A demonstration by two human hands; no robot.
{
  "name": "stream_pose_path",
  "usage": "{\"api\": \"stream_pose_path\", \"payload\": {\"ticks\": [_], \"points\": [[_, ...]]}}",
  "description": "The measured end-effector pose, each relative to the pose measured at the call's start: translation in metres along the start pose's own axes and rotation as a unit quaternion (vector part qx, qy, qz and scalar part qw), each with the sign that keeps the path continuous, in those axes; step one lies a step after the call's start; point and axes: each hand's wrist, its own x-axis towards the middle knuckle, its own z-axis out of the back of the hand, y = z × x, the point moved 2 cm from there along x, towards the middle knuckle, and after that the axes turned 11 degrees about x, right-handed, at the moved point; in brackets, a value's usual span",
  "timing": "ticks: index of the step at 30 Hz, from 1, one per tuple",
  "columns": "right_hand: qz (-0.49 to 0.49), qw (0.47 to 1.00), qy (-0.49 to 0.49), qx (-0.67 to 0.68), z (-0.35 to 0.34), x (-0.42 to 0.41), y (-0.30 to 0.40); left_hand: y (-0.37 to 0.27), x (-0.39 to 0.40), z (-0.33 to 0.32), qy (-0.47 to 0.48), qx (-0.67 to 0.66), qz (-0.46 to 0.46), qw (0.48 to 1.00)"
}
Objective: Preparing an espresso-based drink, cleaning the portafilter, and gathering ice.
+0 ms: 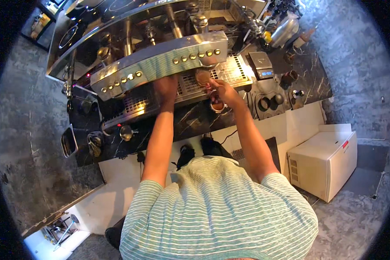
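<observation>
An espresso machine's metal front panel [159,61] stretches across the space before me, with rows of round buttons. Beneath it reaches my left hand [166,89]; its fingers are hidden behind the panel, so what they touch cannot be told. My right hand [223,92] holds a small clear cup [202,77] with brown liquid over the drip tray grate [230,71]. Just below that hand, a round metal-rimmed vessel [217,106] with brown contents sits at the counter edge, perhaps a portafilter.
To the right are a digital scale [261,65], a tamping mat [269,103] with round black tools, and a dark cup [289,78]. A metal portafilter [126,132] and a crumpled cloth [95,143] lie on the left of the black counter [195,118]. A white box-shaped appliance [323,162] stands on the floor.
</observation>
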Motion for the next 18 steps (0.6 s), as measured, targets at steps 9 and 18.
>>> {"api": "stream_pose_path", "payload": {"ticks": [9, 18], "points": [[-0.005, 0.999, -0.014, 0.032, 0.015, 0.015, -0.022, 0.014, 0.005, -0.003, -0.038, -0.255, -0.007, 0.966], [0.017, 1.000, -0.010, -0.020, -0.067, 0.005, -0.008, -0.002, -0.028, 0.119, 0.153, 0.021, 0.232, 0.961]]}}
